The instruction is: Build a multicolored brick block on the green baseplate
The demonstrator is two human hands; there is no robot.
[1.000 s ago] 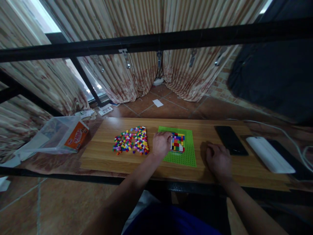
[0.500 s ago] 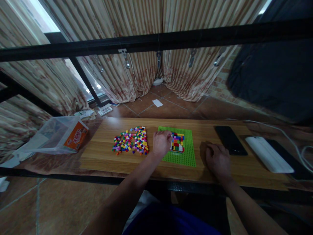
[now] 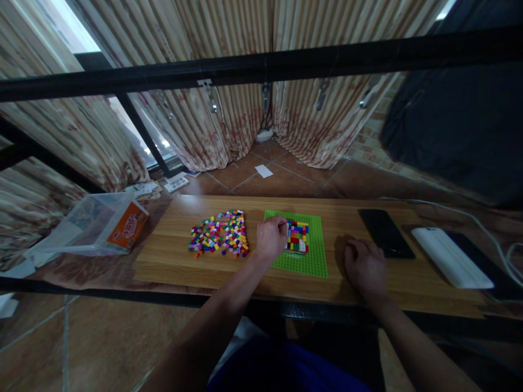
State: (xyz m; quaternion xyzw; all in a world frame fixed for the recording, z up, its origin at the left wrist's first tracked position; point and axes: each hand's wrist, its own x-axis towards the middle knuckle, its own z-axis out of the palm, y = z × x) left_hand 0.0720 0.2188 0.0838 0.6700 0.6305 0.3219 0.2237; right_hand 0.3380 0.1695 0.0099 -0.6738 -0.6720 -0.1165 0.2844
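Observation:
A green studded baseplate (image 3: pixel 312 261) lies on the wooden board, with a patch of coloured bricks (image 3: pixel 299 238) fixed on its upper middle. My left hand (image 3: pixel 270 238) rests on the plate's left part, fingers curled and pinched at the left edge of the patch; anything between the fingertips is too small to name. To the left lies a heap of loose small bricks (image 3: pixel 220 234) in many colours. My right hand (image 3: pixel 364 268) lies on the wood to the right of the plate, fingers loosely curled, nothing visible in it.
A black phone (image 3: pixel 384 233) and a white oblong device (image 3: pixel 449 257) lie at the right, with a cable (image 3: pixel 486 231) beyond. A clear plastic box with an orange carton (image 3: pixel 126 228) stands at the left. A black bar (image 3: pixel 261 65) crosses overhead; curtains (image 3: pixel 229 120) hang behind the table.
My left hand's fingers have shifted slightly at the left edge of the brick patch. The right hand has stayed where it was.

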